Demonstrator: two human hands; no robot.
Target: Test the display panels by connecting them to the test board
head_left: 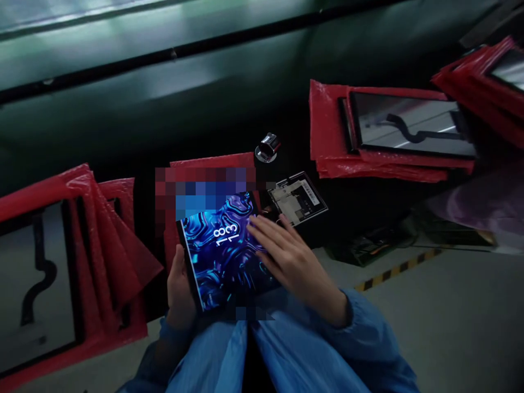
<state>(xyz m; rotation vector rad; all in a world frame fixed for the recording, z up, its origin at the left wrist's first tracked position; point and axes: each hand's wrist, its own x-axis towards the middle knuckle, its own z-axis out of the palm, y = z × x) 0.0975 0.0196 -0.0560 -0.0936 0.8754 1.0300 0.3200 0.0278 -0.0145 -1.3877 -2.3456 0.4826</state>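
A lit tablet screen [229, 267] with a swirling blue and purple picture and the digits 18 13 is tilted in front of my body. Its left edge is in the grip of my left hand [181, 292], thumb along the side. My right hand [292, 259] lies over the right part of the screen with its fingers stretched out. Behind the right hand, on the dark table, lies a flat panel with an exposed circuit board [301, 199]. Red wrapping [213, 161] shows behind the screen; part of this area is pixelated.
At left, a panel with a black ribbon cable [53, 278] lies on red bubble bags [106, 251]. More red bags [327, 125] carry a similar panel [413, 128] at right. A small shiny metal piece [268, 147] stands at the back. Yellow-black tape [401, 267] marks the floor.
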